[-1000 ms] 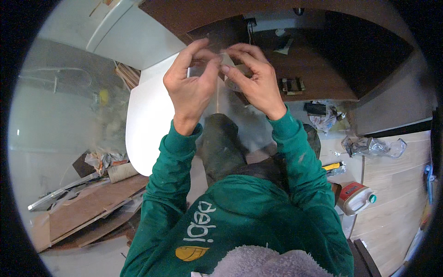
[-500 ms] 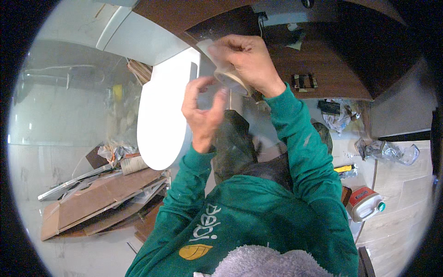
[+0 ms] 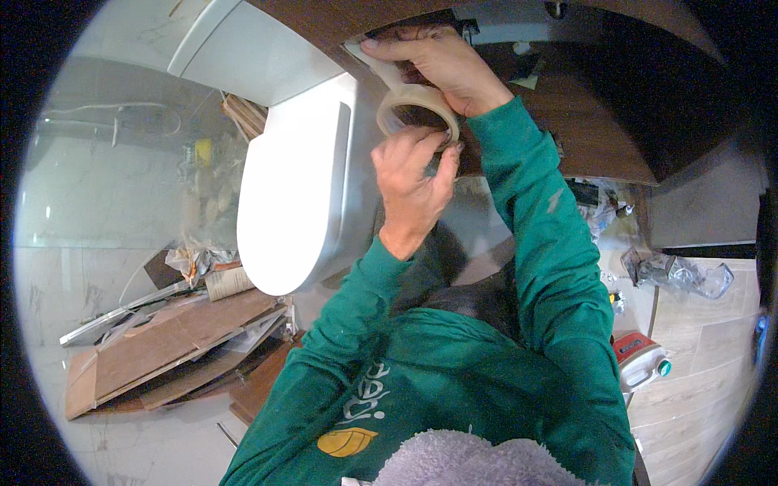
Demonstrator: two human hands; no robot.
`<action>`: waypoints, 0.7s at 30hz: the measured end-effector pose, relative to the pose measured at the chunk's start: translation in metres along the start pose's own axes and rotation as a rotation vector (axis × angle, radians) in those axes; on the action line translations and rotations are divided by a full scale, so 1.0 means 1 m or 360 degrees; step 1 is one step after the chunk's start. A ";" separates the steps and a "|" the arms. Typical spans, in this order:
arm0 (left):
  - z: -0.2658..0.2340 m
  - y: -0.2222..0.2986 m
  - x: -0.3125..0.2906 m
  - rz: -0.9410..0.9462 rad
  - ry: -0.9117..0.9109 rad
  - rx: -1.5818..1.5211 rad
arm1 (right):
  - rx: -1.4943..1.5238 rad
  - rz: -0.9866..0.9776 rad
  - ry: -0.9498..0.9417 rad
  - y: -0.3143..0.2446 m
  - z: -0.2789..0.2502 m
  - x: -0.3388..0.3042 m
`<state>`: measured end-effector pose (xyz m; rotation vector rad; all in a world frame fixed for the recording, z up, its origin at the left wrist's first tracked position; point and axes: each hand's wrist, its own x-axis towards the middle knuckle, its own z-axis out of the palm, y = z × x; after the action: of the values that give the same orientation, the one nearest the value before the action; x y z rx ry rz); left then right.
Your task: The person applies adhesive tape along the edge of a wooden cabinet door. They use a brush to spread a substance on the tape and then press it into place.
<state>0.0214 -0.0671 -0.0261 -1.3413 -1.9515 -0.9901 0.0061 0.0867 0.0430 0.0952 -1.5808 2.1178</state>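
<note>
A roll of pale translucent adhesive tape (image 3: 445, 108) hangs in front of the dark brown wooden cabinet. My left hand (image 3: 409, 178) grips the roll's lower rim, fingers inside the ring and thumb outside. From the roll a strip of tape (image 3: 387, 71) runs up to the edge of an opening in the cabinet (image 3: 600, 138). My right hand (image 3: 450, 69) is closed at the strip's upper end, its thumb stretched along the tape against the cabinet edge. Its other fingers are partly hidden in shadow.
A white toilet (image 3: 288, 202) with closed lid stands at left, before a glass panel (image 3: 97, 194). Cardboard sheets (image 3: 170, 348) lie at lower left. To the right are a crumpled clear plastic piece (image 3: 689, 271) and a white jug with red label (image 3: 640, 364).
Both hands have moved up. My left hand has closed on the tape roll, which was hanging from the strip. My right hand has brought the strip against the cabinet edge.
</note>
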 end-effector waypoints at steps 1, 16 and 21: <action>0.003 0.001 0.001 -0.0012 0.0031 -0.0019 | 0.0072 0.0015 0.0001 0.001 -0.001 0.002; 0.019 0.019 0.014 -0.0143 0.0108 -0.0040 | -0.0090 0.0246 -0.0039 -0.005 -0.007 0.012; 0.015 0.024 0.017 -0.0227 0.0072 0.0010 | -0.0049 0.0338 0.0024 -0.021 -0.007 0.005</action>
<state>0.0380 -0.0403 -0.0150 -1.1792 -2.0367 -1.0707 0.0122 0.0988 0.0609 -0.1035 -1.6783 2.2455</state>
